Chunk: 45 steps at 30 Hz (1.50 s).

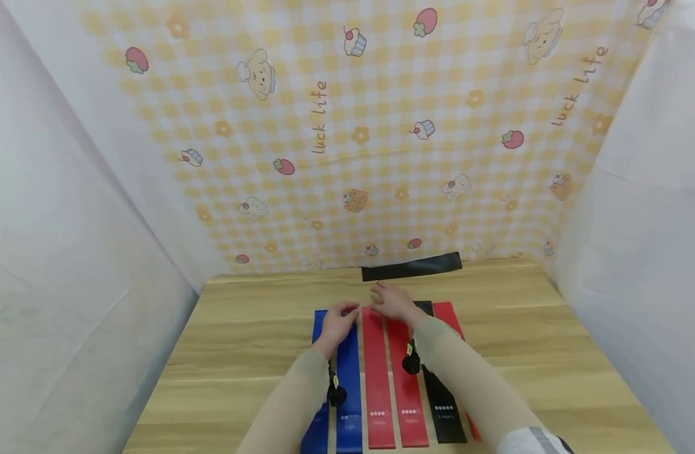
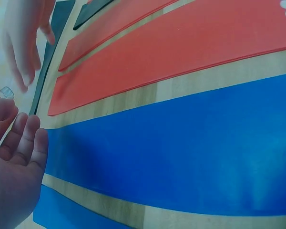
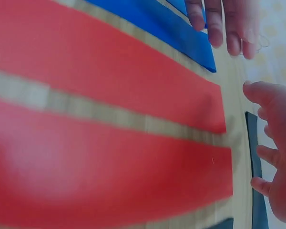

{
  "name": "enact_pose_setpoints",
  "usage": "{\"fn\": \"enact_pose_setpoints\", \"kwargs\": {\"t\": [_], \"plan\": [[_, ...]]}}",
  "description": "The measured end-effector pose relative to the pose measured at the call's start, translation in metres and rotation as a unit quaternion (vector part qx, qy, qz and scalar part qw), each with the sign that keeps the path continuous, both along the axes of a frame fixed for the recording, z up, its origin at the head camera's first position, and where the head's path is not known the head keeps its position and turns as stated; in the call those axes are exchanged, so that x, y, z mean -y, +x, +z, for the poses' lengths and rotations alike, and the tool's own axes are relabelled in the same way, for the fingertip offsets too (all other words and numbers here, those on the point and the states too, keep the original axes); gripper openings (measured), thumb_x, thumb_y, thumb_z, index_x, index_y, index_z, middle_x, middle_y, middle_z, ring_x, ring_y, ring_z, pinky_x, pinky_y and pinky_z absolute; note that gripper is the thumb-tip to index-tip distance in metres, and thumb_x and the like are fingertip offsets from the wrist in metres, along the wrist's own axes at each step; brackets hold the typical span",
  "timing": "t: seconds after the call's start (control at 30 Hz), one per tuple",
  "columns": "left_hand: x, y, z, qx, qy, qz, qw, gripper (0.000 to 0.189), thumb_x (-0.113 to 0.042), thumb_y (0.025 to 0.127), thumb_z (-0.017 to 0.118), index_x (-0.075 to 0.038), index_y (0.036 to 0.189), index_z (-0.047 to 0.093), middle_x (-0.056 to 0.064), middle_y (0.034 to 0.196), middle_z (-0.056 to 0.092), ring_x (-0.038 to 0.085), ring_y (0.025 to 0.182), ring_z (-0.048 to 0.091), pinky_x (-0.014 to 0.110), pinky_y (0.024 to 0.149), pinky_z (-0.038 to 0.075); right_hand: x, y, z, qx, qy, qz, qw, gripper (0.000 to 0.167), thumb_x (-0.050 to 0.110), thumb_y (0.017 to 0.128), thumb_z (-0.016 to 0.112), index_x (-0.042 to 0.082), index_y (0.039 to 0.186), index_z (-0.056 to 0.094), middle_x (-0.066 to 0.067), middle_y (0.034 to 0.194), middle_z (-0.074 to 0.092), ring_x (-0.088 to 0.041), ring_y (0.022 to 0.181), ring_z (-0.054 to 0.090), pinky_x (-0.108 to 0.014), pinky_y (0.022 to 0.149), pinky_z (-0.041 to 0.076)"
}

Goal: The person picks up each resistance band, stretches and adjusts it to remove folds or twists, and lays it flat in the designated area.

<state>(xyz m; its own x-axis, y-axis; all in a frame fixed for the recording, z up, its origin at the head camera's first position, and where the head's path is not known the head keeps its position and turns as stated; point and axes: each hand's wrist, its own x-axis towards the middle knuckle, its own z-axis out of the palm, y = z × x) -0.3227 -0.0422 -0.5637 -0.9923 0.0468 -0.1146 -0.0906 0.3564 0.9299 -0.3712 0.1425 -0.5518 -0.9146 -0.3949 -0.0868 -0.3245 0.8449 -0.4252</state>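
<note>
Flat resistance bands lie side by side, running away from me. From the left come a blue band (image 1: 316,435), a second blue band (image 1: 349,378), a red band (image 1: 378,372), another red band (image 1: 411,397), a black band (image 1: 445,407) and a further red band (image 1: 446,313). My left hand (image 1: 337,325) hovers by the far ends of the blue bands, fingers loosely bent with nothing held. My right hand (image 1: 394,302) is over the far ends of the middle red bands, its fingers relaxed and empty. The right forearm partly hides the bands on the right.
Another black band (image 1: 412,268) lies crosswise at the back of the wooden table (image 1: 239,353), along a checkered cloth backdrop (image 1: 381,170). White sheets (image 1: 58,252) hang at both sides. Small dark devices (image 1: 337,396) are strapped at the wrists.
</note>
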Motion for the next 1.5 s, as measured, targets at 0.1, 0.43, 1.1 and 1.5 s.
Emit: {"fn": "enact_pose_setpoints", "kwargs": {"t": [0.1,0.43,1.1,1.5], "plan": [[-0.001,0.0,-0.001,0.0,0.003,0.004,1.0,0.027,-0.015,0.099,0.061,-0.002,0.122,0.067,0.01,0.107,0.069,0.021,0.089,0.064,0.029,0.071,0.052,0.009,-0.006,-0.006,0.017,0.002,-0.016,0.9997,0.055,0.036,0.099,0.059,0.009,0.147,0.048,-0.014,0.159,0.032,-0.036,0.141,0.037,-0.066,0.108,0.029],[0.0,-0.001,-0.003,-0.002,0.006,0.005,1.0,0.024,-0.016,0.1,0.06,-0.004,0.118,0.07,0.008,0.102,0.069,0.022,0.089,0.064,0.028,0.072,0.052,0.027,-0.019,-0.015,0.048,-0.003,-0.054,0.9974,0.055,0.035,0.097,0.059,0.012,0.146,0.049,-0.017,0.161,0.026,-0.043,0.146,0.024,-0.07,0.109,0.021],[0.004,-0.015,-0.006,-0.003,0.034,0.011,0.9993,0.027,-0.016,0.1,0.059,-0.001,0.122,0.068,0.01,0.106,0.069,0.027,0.094,0.066,0.029,0.073,0.053,0.026,-0.04,-0.009,0.037,-0.023,-0.058,0.9973,0.062,0.041,0.102,0.051,0.008,0.152,0.038,-0.013,0.158,0.032,-0.042,0.146,0.019,-0.072,0.11,0.016],[0.002,-0.024,0.005,0.034,0.139,-0.001,0.9898,0.046,-0.018,0.104,0.05,0.005,0.144,0.044,0.028,0.129,0.058,0.039,0.113,0.06,0.045,0.095,0.051,0.01,-0.016,0.006,0.069,-0.218,0.025,0.9733,0.054,0.026,0.106,0.046,-0.006,0.148,0.036,-0.029,0.155,0.029,-0.045,0.145,0.022,-0.056,0.116,0.023]]}}
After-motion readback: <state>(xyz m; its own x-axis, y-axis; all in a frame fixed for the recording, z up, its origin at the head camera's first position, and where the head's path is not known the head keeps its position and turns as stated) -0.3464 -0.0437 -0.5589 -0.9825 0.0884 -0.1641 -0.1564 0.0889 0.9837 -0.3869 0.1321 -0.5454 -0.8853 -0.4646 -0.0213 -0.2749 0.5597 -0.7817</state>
